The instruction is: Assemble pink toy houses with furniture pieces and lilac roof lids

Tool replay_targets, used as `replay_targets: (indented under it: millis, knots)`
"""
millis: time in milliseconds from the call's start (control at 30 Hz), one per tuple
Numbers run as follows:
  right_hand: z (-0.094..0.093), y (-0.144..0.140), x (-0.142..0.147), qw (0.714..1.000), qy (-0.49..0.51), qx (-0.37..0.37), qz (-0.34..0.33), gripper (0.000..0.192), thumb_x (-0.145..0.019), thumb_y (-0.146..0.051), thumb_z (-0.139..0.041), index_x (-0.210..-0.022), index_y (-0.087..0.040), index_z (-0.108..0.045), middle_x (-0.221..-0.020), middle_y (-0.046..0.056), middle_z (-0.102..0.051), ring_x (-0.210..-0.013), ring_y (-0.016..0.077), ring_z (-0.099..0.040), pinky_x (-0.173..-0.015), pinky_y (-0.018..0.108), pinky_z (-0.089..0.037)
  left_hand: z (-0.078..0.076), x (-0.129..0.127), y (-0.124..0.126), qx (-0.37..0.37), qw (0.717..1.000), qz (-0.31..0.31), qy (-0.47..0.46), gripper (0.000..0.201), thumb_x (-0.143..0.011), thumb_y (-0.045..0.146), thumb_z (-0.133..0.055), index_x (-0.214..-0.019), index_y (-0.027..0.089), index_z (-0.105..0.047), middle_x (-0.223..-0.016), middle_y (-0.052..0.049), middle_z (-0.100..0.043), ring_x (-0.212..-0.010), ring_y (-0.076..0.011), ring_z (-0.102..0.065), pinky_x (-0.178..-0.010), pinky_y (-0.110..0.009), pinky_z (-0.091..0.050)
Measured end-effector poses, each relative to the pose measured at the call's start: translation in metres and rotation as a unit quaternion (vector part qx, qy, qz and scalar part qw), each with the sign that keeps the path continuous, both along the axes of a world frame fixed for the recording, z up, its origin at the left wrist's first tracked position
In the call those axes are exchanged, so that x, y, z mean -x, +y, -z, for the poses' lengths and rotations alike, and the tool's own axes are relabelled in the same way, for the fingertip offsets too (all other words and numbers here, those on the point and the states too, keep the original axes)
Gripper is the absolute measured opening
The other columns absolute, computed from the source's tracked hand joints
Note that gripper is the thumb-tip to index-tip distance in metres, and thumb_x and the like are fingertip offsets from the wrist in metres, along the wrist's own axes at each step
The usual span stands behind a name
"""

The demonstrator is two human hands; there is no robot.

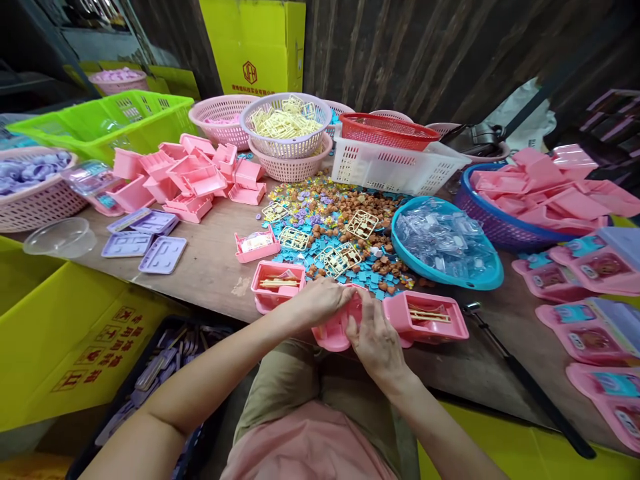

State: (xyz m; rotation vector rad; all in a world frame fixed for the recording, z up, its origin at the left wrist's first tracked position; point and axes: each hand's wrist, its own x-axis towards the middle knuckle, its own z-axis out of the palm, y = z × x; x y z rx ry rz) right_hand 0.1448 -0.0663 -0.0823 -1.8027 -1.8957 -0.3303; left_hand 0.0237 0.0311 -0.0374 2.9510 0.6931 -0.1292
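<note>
Both my hands are on a pink plastic toy case (pixel 331 335) at the front edge of the table. My left hand (pixel 320 301) has its fingers curled over the far side of the case. My right hand (pixel 376 339) closes round its right side, fingers bent; the hands hide part of the case. Left of them is a pink box (pixel 278 272) with cream sticks inside. A similar pink box (pixel 427 313) sits to the right. Beyond, a small open pink drawer (pixel 257 243) holds a packet. Loose blue, brown and yellow pieces (pixel 345 230) with cream frames (pixel 294 238) lie piled behind.
A teal basin (pixel 447 275) holds clear plastic parts. Pink drawers (pixel 193 173) are heaped at left behind purple trays (pixel 163 256). A black-handled tool (pixel 537 393) lies at right, near finished-looking pink cases (pixel 590 333). Baskets (pixel 295 167) line the back.
</note>
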Motion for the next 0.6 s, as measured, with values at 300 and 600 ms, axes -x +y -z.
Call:
replay_targets:
  millis: [300, 600]
  knots:
    - [-0.02, -0.021, -0.034, 0.944, 0.317, 0.077, 0.047, 0.035, -0.09, -0.031, -0.03, -0.109, -0.016, -0.054, -0.086, 0.01, -0.072, -0.076, 0.0206, -0.069, -0.067, 0.031, -0.055, -0.005, 0.006, -0.006, 0.058, 0.996, -0.042, -0.054, 0.041, -0.098, 0.032, -0.023, -0.101, 0.017, -0.06, -0.082, -0.006, -0.064, -0.08, -0.0181, -0.058, -0.07, -0.027, -0.042]
    - [-0.051, 0.077, -0.036, 0.941, 0.24, 0.162, -0.173, 0.021, -0.086, -0.02, -0.045, -0.092, -0.021, -0.064, -0.091, 0.004, -0.066, -0.079, 0.0147, -0.062, -0.071, 0.028, -0.05, 0.003, 0.042, -0.017, 0.066, 0.99, -0.078, -0.093, 0.039, -0.094, 0.043, -0.032, -0.117, 0.027, -0.058, -0.103, -0.009, -0.058, -0.096, -0.0227, -0.055, -0.084, -0.037, -0.044]
